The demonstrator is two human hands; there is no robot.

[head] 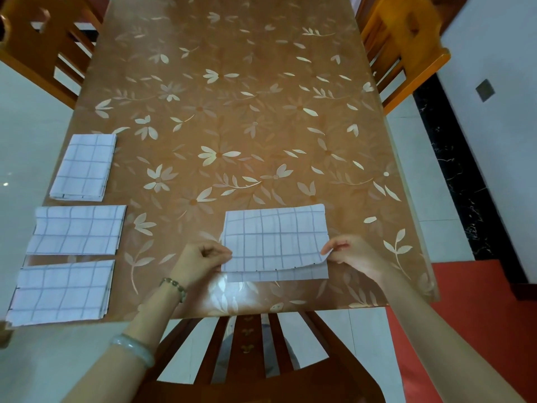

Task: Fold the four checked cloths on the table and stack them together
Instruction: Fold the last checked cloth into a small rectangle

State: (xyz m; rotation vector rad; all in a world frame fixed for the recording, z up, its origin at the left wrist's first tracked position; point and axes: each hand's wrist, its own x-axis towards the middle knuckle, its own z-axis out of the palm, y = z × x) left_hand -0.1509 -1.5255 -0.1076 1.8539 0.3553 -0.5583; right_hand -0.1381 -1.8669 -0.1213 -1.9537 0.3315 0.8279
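The left hand (203, 257) and right hand (354, 254) are pinching the checked cloth (274, 237) at its nine and three o'clock edges. Three folded cloths (77, 229) are lying at the worktop's (261, 112) nine o'clock.

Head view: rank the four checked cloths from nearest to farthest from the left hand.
1. centre cloth, pinched by the left hand.
2. middle-left cloth and near-left cloth, left edge: too close to call.
3. far-left cloth, farther back.
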